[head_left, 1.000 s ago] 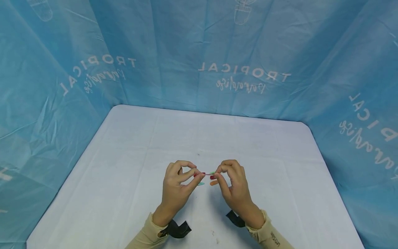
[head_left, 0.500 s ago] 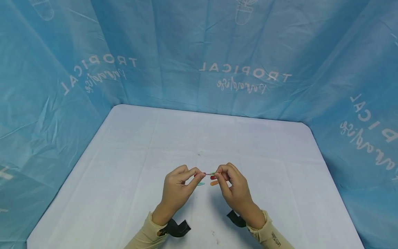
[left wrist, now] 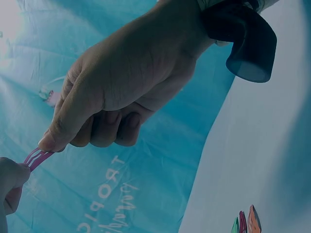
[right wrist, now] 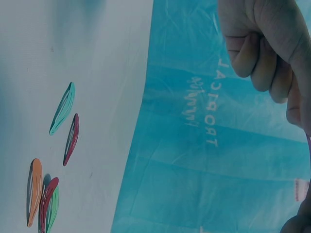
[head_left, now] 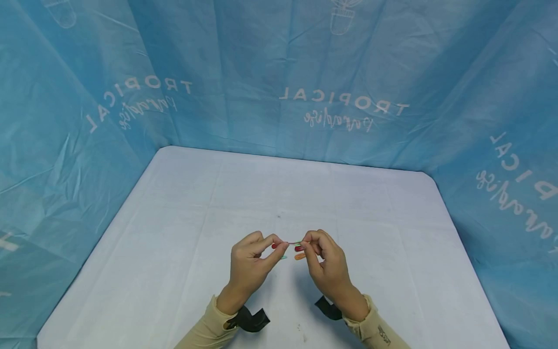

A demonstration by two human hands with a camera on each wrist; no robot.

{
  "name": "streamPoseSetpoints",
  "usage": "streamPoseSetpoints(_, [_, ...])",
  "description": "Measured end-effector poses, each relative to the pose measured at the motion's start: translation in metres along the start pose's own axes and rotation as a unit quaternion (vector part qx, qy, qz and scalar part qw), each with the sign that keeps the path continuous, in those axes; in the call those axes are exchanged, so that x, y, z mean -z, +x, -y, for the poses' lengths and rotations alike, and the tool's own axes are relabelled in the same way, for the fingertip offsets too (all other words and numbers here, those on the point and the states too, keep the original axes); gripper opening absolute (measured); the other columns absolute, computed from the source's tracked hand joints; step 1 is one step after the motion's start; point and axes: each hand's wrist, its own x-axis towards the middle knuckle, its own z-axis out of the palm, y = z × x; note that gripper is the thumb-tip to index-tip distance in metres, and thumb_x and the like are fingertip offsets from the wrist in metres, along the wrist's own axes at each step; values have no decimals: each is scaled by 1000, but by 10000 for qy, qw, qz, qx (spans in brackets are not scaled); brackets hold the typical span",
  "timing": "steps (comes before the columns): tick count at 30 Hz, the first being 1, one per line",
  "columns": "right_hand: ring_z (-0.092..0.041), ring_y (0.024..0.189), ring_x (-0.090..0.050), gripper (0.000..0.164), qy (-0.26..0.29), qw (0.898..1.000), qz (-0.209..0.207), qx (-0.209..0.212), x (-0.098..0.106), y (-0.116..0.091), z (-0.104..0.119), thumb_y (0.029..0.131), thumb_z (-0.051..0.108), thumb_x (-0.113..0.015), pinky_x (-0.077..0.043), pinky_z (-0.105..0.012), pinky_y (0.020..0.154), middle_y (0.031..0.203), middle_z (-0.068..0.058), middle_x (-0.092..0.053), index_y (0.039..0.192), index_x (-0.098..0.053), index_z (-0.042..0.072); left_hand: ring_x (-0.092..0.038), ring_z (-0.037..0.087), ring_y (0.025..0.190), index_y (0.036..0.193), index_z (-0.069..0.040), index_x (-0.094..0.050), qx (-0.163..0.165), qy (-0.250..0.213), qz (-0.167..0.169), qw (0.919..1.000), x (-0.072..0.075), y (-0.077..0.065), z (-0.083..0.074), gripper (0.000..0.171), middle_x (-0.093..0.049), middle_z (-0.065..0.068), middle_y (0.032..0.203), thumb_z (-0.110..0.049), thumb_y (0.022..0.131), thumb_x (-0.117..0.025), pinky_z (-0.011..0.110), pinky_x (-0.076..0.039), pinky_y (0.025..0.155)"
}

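A slim pink snap hair clip (left wrist: 39,158) is held up between both hands over the table. My left hand (head_left: 248,264) pinches one end between thumb and index finger, its other fingers curled in. At the opposite end, the thumb and fingertips of my right hand (head_left: 330,266) pinch the clip. Below on the cloth lie more snap clips: a teal one (right wrist: 62,109), a dark red one (right wrist: 71,140), an orange one (right wrist: 34,191), a red one (right wrist: 48,199) and a green one (right wrist: 54,208) partly under the red one. The hands cover some of them in the head view.
A white cloth covers the table (head_left: 244,189). Blue printed curtains (head_left: 344,63) enclose its back and sides. Dark camera mounts (head_left: 253,320) stick out from both wrists beside the beige sleeves (head_left: 209,327).
The raised fingers of my left hand have come down beside its pinching index finger. Both hands keep their pinch on the pink hair clip and have barely moved.
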Motion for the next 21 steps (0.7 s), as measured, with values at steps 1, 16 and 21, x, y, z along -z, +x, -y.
streamPoseSetpoints(1, [-7,58,-33,10,-2,10000,-23,3,0,0,0,94,-2,-65,-27,-13,49,72,4,-40,98,-60,6,-24,-3,60,84,-13,-80,18,10,13,10000,0,0,0,8,-34,-3,58,-12,79,-86,15,-18,48])
streamPoseSetpoints(16, [-11,69,-45,14,-169,9997,-120,-154,-3,5,3,91,-4,-67,-36,-16,61,80,1,-47,98,-61,7,-37,14,75,90,-14,-82,234,246,60,9994,1,1,-1,14,-42,-3,76,-11,78,-87,27,-28,71])
streamPoseSetpoints(21, [-14,86,-52,10,-197,9995,-30,-226,-2,6,4,93,0,-66,-45,-22,76,95,-3,-54,99,-63,8,-38,14,75,90,-12,-81,220,179,81,9996,1,1,-2,14,-43,-2,77,-8,77,-87,26,-30,71])
